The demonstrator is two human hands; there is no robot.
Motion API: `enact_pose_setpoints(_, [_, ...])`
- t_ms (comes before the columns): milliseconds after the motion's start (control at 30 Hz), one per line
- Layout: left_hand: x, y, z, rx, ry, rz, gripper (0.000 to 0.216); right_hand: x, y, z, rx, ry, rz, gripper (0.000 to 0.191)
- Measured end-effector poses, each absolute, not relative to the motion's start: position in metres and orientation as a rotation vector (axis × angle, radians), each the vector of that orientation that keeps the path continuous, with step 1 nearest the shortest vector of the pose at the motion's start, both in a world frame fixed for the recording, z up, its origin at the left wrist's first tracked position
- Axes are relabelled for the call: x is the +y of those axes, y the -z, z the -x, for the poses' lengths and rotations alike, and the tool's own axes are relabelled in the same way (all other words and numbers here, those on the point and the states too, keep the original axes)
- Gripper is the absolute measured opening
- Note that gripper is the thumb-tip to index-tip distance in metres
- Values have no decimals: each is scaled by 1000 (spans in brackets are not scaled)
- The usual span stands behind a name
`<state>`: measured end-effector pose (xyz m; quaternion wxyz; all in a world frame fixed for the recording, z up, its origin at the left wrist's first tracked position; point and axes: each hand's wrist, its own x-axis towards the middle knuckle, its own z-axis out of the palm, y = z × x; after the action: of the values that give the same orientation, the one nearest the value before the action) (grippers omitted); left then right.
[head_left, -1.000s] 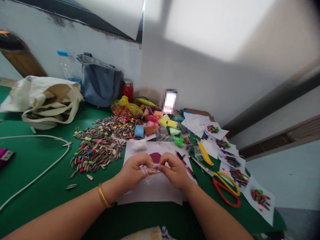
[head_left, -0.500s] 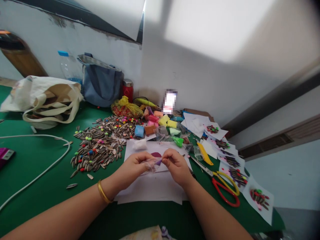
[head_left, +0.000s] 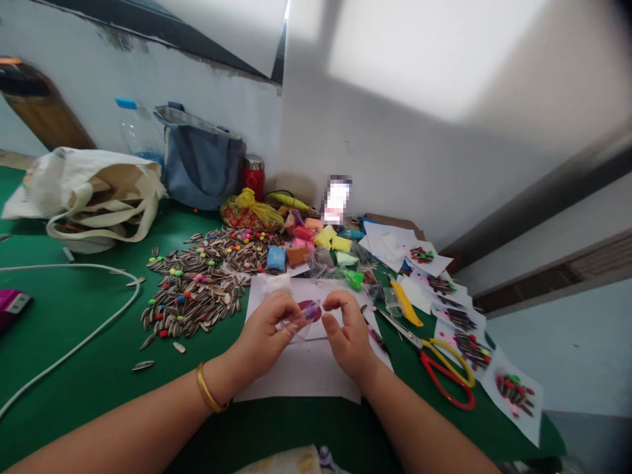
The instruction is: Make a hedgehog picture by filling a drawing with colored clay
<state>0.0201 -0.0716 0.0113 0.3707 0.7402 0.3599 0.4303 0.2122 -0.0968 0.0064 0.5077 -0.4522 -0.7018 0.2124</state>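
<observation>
1. At the far left of the green bench, a white cable curves past a purple object cut off by the frame edge.
2. Behind the cable lies a cream tote bag, its mouth open; beyond it stand a blue-capped bottle and a blue-grey bag.
3. A loose heap of striped seeds, dotted with bright colored pieces, spreads between these bags and the left hand. Behind it sit a yellow bag and a red flask.
4. The left hand, with a gold bangle at its wrist, pinches a clear wrapper with purple material inside, above the white paper.
5. Below the wrapper, a dark purple disc shows on the paper, partly covered.
6. The right hand has thumb and forefinger parted, near the wrapper's purple end, with nothing visible in its grasp.
7. Beyond the hands, small colored blocks are clustered.
8. Farther right lie a yellow-handled tool, scissors with red and yellow handles, and a row of seed-decorated cards.
</observation>
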Motion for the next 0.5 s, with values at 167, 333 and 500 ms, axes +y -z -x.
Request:
enact_pose_setpoints(167, [-69,-12,-20,887,-1090,-1831,12,-91,-4,-218,-1721,-774,1058,16])
enact_pose_setpoints(333, [-68,-10,-19,897,-1137,-1715,9,-90,-5,-217,-1644,-808,1060,13])
enact_pose_setpoints(500, [-61,-8,-14,1044,-1271,-1714,9,-89,-6,-220,-1652,-754,1052,13])
